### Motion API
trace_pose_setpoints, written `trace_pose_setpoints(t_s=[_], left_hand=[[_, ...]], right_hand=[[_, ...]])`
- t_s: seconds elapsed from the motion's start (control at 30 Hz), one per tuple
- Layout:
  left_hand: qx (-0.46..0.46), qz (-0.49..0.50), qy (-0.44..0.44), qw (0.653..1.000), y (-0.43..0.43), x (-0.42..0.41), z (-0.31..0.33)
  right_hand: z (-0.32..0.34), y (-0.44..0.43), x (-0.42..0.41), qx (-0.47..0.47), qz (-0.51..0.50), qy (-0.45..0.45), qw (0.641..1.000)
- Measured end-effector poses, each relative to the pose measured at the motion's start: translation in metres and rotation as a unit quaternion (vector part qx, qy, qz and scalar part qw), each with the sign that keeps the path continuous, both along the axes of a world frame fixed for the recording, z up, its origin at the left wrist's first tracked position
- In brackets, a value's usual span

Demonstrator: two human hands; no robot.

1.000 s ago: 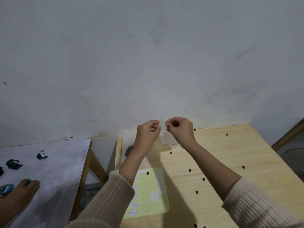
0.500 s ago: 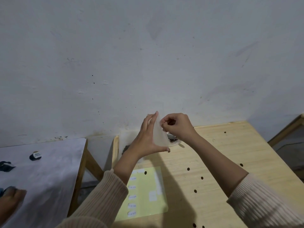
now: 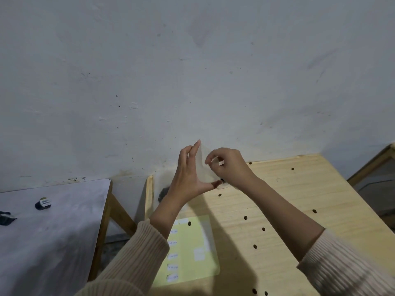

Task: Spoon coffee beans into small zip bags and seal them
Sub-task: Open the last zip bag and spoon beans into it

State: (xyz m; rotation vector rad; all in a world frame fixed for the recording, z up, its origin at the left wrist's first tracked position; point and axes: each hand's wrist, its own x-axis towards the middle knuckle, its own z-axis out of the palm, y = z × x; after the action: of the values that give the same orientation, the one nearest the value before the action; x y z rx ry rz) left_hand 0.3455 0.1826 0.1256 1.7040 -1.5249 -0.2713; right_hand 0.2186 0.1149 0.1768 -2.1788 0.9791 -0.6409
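Head view: zip bag (image 3: 204, 172) faint, translucent

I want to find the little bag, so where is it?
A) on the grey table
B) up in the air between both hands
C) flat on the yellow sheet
B: the clear bag is raised, resting against the left hand and its straight fingers, while the right hand pinches its edge.

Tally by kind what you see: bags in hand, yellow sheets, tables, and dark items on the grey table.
Bag: 1
Yellow sheet: 1
Tables: 2, wooden table and grey table
Dark items: 2
Total: 6
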Motion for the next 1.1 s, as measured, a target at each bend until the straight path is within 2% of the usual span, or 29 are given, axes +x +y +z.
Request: trace_pose_setpoints(t_s=[0.17, 0.43, 0.5, 0.6, 0.7, 0.8, 0.9, 1.0, 1.1], left_hand=[[-0.012, -0.007, -0.031, 0.999, 0.002, -0.001, -0.005], [0.021, -0.024, -0.059, 0.998, 0.000, -0.002, -0.019], [0.020, -0.025, -0.051, 0.998, -0.003, -0.003, -0.023], [0.029, -0.018, -0.040, 0.999, -0.011, 0.000, -0.032], [0.058, 0.001, -0.033, 0.998, -0.017, 0.000, -0.042], [0.052, -0.009, -0.039, 0.998, -0.023, -0.006, -0.054], [0.104, -0.009, 0.003, 0.995, -0.031, -0.015, -0.065], [0.168, 0.019, 0.041, 0.985, -0.041, -0.023, -0.081], [0.217, 0.046, 0.095, 0.971, -0.050, -0.032, -0.097]], right_hand=[[-0.006, 0.000, 0.002, 0.045, -0.003, 0.068, 0.997], [-0.020, -0.005, -0.004, 0.079, -0.023, 0.085, 0.993], [-0.024, -0.010, -0.011, 0.115, -0.002, 0.061, 0.991], [-0.033, -0.022, -0.023, 0.202, 0.022, -0.039, 0.978], [-0.049, -0.044, -0.038, 0.215, -0.015, -0.111, 0.970], [-0.074, -0.069, -0.055, 0.147, -0.053, -0.048, 0.987], [-0.106, -0.088, -0.076, 0.079, -0.057, 0.099, 0.990], [-0.127, -0.096, -0.092, 0.103, -0.048, 0.199, 0.973], [-0.139, -0.101, -0.094, 0.166, -0.045, 0.193, 0.966]])
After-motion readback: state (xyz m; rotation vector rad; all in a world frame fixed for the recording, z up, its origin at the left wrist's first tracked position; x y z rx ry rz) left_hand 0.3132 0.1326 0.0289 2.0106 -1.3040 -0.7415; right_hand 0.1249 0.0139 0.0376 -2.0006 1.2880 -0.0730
